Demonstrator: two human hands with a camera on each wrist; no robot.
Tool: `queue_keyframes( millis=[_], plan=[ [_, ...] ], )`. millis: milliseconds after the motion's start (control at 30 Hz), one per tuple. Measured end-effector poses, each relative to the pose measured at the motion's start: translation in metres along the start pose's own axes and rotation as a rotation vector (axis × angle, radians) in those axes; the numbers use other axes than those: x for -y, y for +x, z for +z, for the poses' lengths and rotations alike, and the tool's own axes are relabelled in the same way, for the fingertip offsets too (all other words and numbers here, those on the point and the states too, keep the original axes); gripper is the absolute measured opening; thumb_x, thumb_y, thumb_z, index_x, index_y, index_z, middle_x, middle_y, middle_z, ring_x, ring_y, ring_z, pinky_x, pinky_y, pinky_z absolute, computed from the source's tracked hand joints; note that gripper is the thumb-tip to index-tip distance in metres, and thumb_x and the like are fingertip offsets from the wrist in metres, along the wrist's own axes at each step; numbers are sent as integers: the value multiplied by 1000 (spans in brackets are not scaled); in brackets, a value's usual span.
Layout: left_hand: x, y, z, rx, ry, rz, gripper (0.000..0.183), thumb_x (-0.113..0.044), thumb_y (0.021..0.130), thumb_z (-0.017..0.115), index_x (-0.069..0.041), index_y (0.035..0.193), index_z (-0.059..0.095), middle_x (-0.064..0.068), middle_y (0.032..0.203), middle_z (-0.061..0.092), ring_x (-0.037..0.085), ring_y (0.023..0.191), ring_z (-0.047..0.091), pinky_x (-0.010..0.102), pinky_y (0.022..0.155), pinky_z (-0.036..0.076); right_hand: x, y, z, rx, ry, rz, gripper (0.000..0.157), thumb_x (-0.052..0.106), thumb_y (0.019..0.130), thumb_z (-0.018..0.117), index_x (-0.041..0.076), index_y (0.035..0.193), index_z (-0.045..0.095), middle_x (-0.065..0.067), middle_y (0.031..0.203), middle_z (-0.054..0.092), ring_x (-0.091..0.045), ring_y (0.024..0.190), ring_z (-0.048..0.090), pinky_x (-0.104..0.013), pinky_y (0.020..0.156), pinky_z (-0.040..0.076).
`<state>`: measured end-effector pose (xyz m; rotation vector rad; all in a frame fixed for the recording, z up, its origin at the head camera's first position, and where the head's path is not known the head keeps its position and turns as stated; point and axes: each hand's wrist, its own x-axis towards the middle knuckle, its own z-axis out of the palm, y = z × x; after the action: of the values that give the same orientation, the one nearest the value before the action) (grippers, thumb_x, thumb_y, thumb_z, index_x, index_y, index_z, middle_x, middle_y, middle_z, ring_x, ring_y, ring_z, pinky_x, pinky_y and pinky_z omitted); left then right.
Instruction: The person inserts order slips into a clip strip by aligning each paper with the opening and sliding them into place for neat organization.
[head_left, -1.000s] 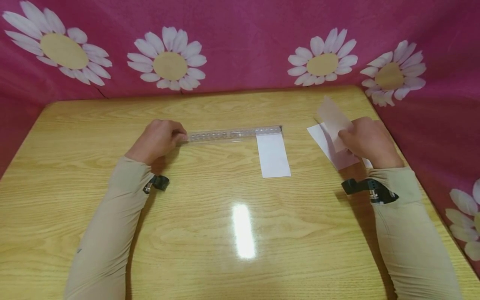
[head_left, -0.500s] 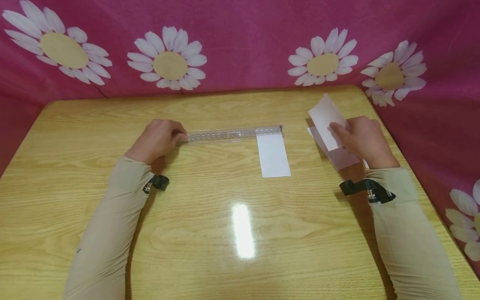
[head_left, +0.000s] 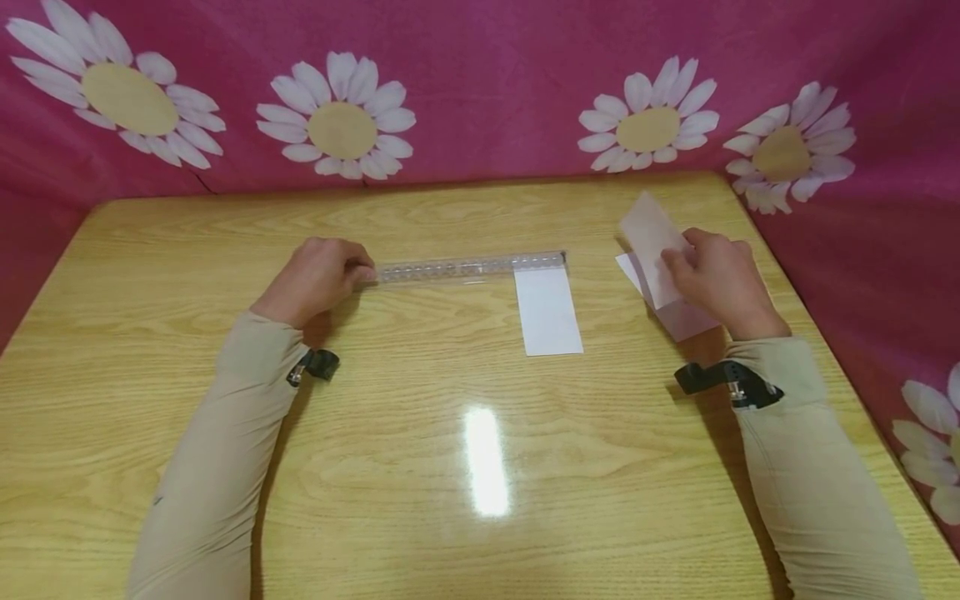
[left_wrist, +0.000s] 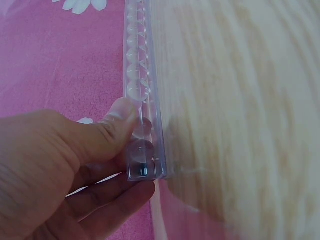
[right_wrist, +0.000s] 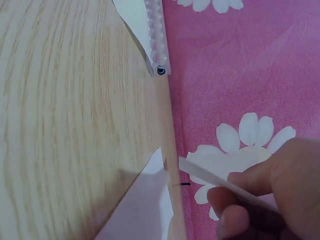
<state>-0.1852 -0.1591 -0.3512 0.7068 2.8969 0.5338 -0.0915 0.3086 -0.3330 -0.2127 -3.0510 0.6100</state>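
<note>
My left hand point(head_left: 318, 279) pinches the left end of a clear plastic ticket rail point(head_left: 442, 269) between thumb and fingers. The left wrist view shows the rail point(left_wrist: 135, 50) with a row of clear round balls inside. From its right end a white paper slip point(head_left: 547, 312) extends toward me, its top edge at the rail. On the right, my right hand point(head_left: 723, 279) pinches another paper slip point(head_left: 648, 242) between thumb and fingers, tilted above the table. Beneath it lie white slips point(head_left: 686, 323), partly hidden by the held slip and hand. In the right wrist view, the held slip point(right_wrist: 205, 173) appears nearly edge-on.
The wood-grain table point(head_left: 375, 467) runs back to a pink cloth point(head_left: 487, 92) with large daisies, hanging behind it and along the right side. Both forearms wear beige sleeves and black wrist straps point(head_left: 731, 383).
My right hand has shifted slightly left, lifting and tilting its slip off the slips beneath. My left hand and the rail stay in place.
</note>
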Motion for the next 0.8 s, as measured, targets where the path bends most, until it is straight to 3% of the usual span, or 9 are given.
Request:
queue_keyframes(
  millis=[67, 167, 300, 400, 633, 800],
  plan=[
    [0, 0, 0, 1, -3, 0, 19, -17, 101, 68, -3, 109, 78, 18, 112, 77, 34, 105, 70, 51, 99, 55, 0, 0, 1, -2, 9, -1, 60, 34, 108, 46, -15, 142, 50, -42, 123, 63, -57, 109, 59, -65, 88, 51],
    [0, 0, 0, -2, -4, 2, 19, -17, 101, 68, -3, 109, 78, 18, 112, 77, 34, 104, 70, 51, 99, 55, 0, 0, 3, -20, 21, -11, 54, 32, 107, 50, -13, 135, 57, -38, 108, 68, -50, 95, 61, -51, 72, 53],
    [1, 0, 1, -6, 0, -2, 19, -17, 100, 69, -3, 109, 78, 18, 111, 77, 34, 103, 69, 50, 99, 55, 2, 0, 5, -39, 30, -19, 47, 33, 104, 55, -11, 120, 61, -28, 87, 66, -39, 81, 57, -34, 58, 41],
    [2, 0, 1, -7, 4, -7, 19, -17, 100, 69, -3, 109, 78, 18, 111, 77, 33, 102, 68, 50, 98, 55, 3, 1, 5, -28, 36, 0, 51, 36, 104, 53, -10, 124, 58, -29, 93, 67, -39, 86, 58, -37, 62, 46],
    [2, 0, 1, -8, 6, 2, 18, -16, 101, 68, -3, 108, 78, 18, 111, 77, 33, 103, 69, 50, 99, 55, 5, 3, 6, 17, 49, 47, 60, 38, 105, 47, -12, 137, 50, -39, 125, 62, -46, 101, 57, -57, 82, 53],
    [3, 1, 2, -16, 4, 15, 16, -16, 100, 69, -4, 106, 78, 17, 110, 78, 33, 103, 69, 50, 99, 55, 4, 4, 10, 26, 66, 43, 58, 39, 107, 45, -12, 133, 50, -38, 116, 63, -44, 94, 58, -49, 73, 52]
  ],
)
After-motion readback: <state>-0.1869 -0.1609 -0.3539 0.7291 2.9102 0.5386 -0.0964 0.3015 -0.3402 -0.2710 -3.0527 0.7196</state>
